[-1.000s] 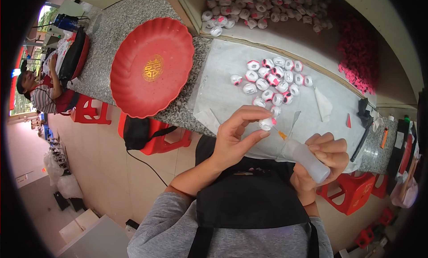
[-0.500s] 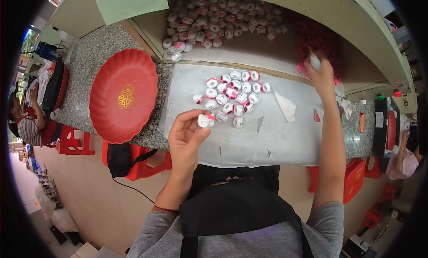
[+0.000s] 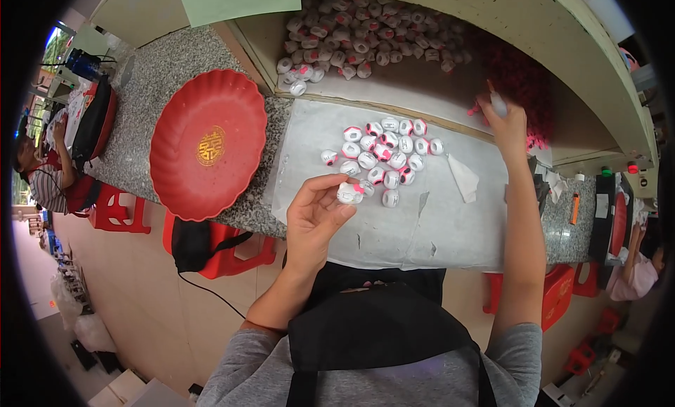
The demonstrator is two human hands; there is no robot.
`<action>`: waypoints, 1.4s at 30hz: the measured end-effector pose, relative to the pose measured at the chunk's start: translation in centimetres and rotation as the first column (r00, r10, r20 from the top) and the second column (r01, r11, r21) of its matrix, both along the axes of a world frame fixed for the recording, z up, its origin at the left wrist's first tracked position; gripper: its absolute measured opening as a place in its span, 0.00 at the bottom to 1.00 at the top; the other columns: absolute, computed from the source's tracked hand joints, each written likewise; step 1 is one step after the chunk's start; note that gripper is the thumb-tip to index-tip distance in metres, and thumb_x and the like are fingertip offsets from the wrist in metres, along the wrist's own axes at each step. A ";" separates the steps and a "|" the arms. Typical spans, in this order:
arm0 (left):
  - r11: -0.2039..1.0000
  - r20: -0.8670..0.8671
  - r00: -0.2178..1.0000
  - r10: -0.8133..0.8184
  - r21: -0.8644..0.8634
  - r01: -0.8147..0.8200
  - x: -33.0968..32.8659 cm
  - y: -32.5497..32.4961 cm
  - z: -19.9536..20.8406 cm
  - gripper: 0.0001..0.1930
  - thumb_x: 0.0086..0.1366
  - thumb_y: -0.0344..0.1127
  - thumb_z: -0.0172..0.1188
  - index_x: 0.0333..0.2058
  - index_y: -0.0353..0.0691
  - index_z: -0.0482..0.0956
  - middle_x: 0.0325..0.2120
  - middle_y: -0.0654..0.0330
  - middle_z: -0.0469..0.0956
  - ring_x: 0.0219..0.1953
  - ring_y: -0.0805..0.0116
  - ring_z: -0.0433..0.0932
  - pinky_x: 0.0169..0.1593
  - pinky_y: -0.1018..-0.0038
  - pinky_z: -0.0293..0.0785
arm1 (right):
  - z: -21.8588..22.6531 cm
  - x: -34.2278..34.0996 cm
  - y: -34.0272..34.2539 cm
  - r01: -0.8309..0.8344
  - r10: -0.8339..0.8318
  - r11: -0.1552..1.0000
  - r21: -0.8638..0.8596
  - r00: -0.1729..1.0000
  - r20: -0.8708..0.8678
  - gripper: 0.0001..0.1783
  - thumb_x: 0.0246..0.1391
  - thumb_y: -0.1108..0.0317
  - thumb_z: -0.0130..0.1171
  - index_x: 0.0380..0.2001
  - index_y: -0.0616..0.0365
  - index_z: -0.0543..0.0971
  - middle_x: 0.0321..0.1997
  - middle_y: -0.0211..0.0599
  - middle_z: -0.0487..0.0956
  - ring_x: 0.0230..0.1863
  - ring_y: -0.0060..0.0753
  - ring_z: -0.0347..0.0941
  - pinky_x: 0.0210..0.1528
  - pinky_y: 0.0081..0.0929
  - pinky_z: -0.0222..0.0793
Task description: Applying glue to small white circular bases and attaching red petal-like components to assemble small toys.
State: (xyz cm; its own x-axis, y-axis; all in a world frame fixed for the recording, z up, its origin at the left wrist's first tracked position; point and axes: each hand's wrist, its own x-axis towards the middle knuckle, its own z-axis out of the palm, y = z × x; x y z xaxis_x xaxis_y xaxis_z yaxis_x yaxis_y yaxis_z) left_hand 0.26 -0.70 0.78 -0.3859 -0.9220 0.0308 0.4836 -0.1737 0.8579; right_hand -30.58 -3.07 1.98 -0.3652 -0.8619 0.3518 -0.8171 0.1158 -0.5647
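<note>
My left hand pinches a small rounded white plastic piece with a pink patch between thumb and fingers, above the paper-covered worktop. Beyond it lies a loose group of similar white pieces, some with pink or black panels. My right hand reaches into the shelf at the far right, closed on a small white bottle with an orange tip. A pink bit shows by its fingertips; I cannot tell whether they grip it. Next to this hand is a dark pink heap of small parts.
Many more white pieces fill the shelf. A red scalloped tray stands on the speckled counter at left. A folded white paper lies right of the pieces. An orange-handled tool rests farther right. Co-workers sit at both sides.
The whole view has shifted, so the bench appears farther right. My right hand stays by the pink heap, a pink bit now at its fingertips. My left hand keeps its white piece.
</note>
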 end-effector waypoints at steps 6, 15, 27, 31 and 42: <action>0.993 -0.077 0.990 -0.118 0.021 0.120 -1.7 0.6 0.2 0.17 0.48 0.22 0.52 0.39 0.33 0.63 0.39 0.52 0.66 0.44 0.65 0.65 0.48 0.73 0.58 | 1.2 8.4 3.6 -0.102 0.166 0.986 -0.132 0.549 0.819 0.04 0.40 0.73 0.51 0.20 0.61 0.68 0.19 0.32 0.68 0.17 0.17 0.61 0.17 0.16 0.57; 0.983 -0.013 0.994 -0.110 -0.151 0.107 -2.0 1.9 -0.8 0.17 0.48 0.20 0.52 0.40 0.32 0.62 0.41 0.48 0.64 0.47 0.64 0.62 0.50 0.70 0.56 | 0.4 16.9 6.0 -0.129 0.221 0.975 -0.180 0.492 0.842 0.09 0.40 0.80 0.51 0.30 0.64 0.70 0.23 0.30 0.70 0.22 0.15 0.64 0.21 0.11 0.60; 0.996 0.048 0.998 -0.051 -0.074 0.054 -0.7 1.1 -0.6 0.18 0.48 0.20 0.52 0.40 0.33 0.62 0.39 0.50 0.67 0.42 0.67 0.66 0.44 0.76 0.62 | 0.4 15.3 8.8 -0.155 0.289 0.953 -0.259 0.224 0.931 0.05 0.37 0.80 0.51 0.22 0.67 0.68 0.26 0.46 0.69 0.16 0.25 0.65 0.15 0.16 0.60; 0.991 0.072 0.997 -0.037 -0.122 0.046 -0.9 1.3 -0.5 0.18 0.48 0.20 0.52 0.40 0.33 0.63 0.38 0.50 0.67 0.41 0.67 0.67 0.43 0.76 0.63 | 0.8 16.2 8.6 -0.122 0.258 0.963 -0.241 0.149 0.955 0.06 0.35 0.82 0.53 0.20 0.65 0.67 0.22 0.45 0.70 0.16 0.26 0.64 0.17 0.17 0.61; 0.885 0.274 0.959 0.072 -0.460 0.065 -1.0 1.2 -0.8 0.15 0.47 0.19 0.52 0.37 0.31 0.65 0.37 0.49 0.67 0.43 0.62 0.66 0.46 0.72 0.62 | 0.7 16.6 8.4 -0.165 0.289 0.947 -0.276 0.056 0.956 0.06 0.34 0.82 0.53 0.19 0.64 0.67 0.26 0.38 0.64 0.17 0.22 0.61 0.16 0.15 0.58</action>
